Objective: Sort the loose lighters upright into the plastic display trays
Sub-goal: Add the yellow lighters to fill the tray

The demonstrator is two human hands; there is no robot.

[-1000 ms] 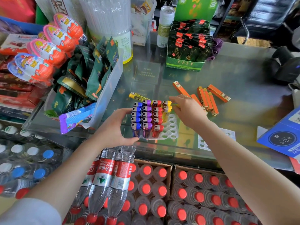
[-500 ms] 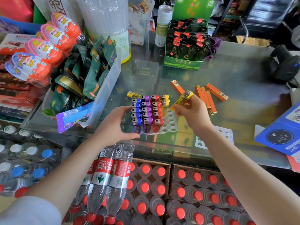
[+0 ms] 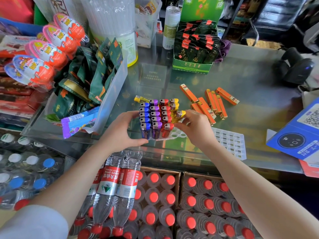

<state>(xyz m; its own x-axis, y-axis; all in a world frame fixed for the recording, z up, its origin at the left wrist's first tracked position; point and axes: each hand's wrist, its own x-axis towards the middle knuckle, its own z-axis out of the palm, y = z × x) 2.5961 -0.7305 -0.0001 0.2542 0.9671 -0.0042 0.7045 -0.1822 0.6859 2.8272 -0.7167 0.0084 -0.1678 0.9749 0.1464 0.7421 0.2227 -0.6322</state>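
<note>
Lighters in tray (image 3: 179, 134): five blue, five purple; right hand (image 3: 195, 125) pinching yellow lighter (image 3: 178, 116); left hand (image 3: 120, 133) gripping tray.

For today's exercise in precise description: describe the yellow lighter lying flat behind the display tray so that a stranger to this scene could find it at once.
Start at the glass counter and find the display tray of upright lighters between the two hands. Just behind its far left corner lies the yellow lighter. Unlike its neighbours, it lies flat on the glass, outside the tray.

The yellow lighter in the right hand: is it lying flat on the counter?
No, the right hand holds the yellow lighter upright over the tray, above the glass.
</note>
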